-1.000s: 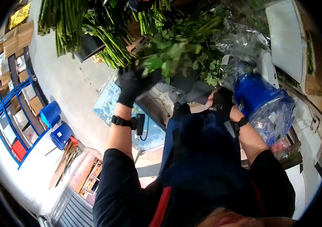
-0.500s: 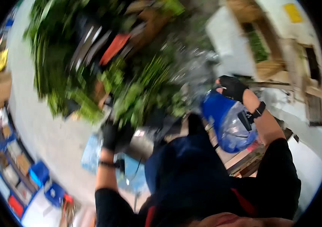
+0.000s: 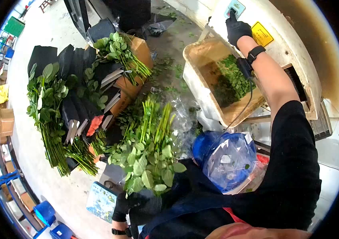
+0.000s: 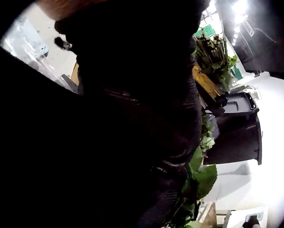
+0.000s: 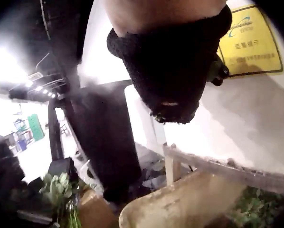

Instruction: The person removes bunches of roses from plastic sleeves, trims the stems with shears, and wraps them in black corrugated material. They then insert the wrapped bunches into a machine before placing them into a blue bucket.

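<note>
My right hand [image 3: 239, 31], in a black glove, reaches up to the white machine [image 3: 283, 51]. Its straight index finger touches the small light-blue switch panel [image 3: 239, 7], above a yellow label [image 3: 262, 34]. Low in front of the apron, my left hand [image 3: 122, 207], also gloved, holds a leafy bunch of cut stems [image 3: 145, 163] by its dark ribbed wrap [image 3: 147, 203]. The stem ends point away from the body. Dark material fills most of the left wrist view and hides those fingers; green leaves [image 4: 203, 180] stick out at its right side.
A stained cream tub [image 3: 189, 53] holding loose leaves [image 3: 233, 75] stands below the machine. Nearer is a blue bucket [image 3: 203, 147] with clear plastic. Wrapped bunches of stems [image 3: 54, 147] lean about a cardboard box [image 3: 141, 49] at left. Leaves litter the floor.
My right hand has moved from beside the apron, past the blue bucket, up to the switch panel. The head view has swung right. My left hand stays low with the bunch near the apron.
</note>
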`<state>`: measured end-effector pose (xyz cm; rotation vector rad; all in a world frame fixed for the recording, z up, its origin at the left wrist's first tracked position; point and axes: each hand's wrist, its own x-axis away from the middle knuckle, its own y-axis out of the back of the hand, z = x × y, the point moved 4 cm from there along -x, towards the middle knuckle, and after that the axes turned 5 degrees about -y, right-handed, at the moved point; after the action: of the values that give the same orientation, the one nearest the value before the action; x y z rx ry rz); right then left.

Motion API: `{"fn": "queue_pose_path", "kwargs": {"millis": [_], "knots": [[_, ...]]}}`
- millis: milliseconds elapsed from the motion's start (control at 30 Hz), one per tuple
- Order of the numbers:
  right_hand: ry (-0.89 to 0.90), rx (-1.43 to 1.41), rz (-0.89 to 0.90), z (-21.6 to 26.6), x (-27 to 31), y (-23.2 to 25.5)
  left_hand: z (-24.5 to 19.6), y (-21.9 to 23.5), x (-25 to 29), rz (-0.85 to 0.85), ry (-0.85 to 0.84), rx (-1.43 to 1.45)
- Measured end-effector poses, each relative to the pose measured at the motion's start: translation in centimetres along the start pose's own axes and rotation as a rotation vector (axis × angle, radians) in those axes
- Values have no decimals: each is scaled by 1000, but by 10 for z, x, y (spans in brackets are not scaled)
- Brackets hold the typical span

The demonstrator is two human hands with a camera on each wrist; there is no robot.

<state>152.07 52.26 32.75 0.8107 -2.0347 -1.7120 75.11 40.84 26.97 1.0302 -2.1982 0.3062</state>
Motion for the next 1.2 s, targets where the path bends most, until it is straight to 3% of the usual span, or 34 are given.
{"fn": "queue_pose_path", "kwargs": {"millis": [67,133,200,233,267,333,400,467,567,600,700,767,800,833,900,1000,1100,1133,1200], "knots": [[11,3,-11,-5,-8,-9,-11,-8,-12,-51,161,215],[94,165,-52,-3,-8,-9,-21,-12,-21,-128,-102,-89],[162,288,-88,3,-10,-4,1,6,-29,-125,-13,-121],[180,274,-118,2,-12,-5,-14,7,-31,-107,-163,-504],[203,243,-161,2,-12,-4,-14,4,-33,-187,-33,58],[312,133,-278,2,-5,-1,-13,0,-33,-226,72,601],[493,-88,-371,11,35,-3,0,12,-43,-115,-176,224],[534,-562,-117,40,128,15,-12,12,-56,-32,-345,-2],[450,-1201,455,87,288,14,-77,-33,-61,2,-124,633],[383,-1375,637,99,334,12,-78,-40,-68,86,-302,442],[111,-1855,985,112,427,16,-81,-62,-78,187,-481,167],[-13,-2000,1056,104,463,26,-90,-77,-65,370,-305,552],[-59,-2042,1069,99,480,30,-98,-83,-49,428,-266,536],[-53,-2079,1059,94,492,33,-112,-86,-31,411,-330,396],[36,-2062,874,80,519,46,-132,-94,2,369,-454,120],[-53,-1948,905,67,560,74,-125,-103,20,302,-671,76],[-112,-2096,796,55,591,73,-150,-83,20,120,-695,-67],[-123,-2002,780,45,598,46,-170,-80,18,82,-881,-91],[-186,-2095,741,33,615,71,-193,-66,-12,39,-1039,-474]]}}
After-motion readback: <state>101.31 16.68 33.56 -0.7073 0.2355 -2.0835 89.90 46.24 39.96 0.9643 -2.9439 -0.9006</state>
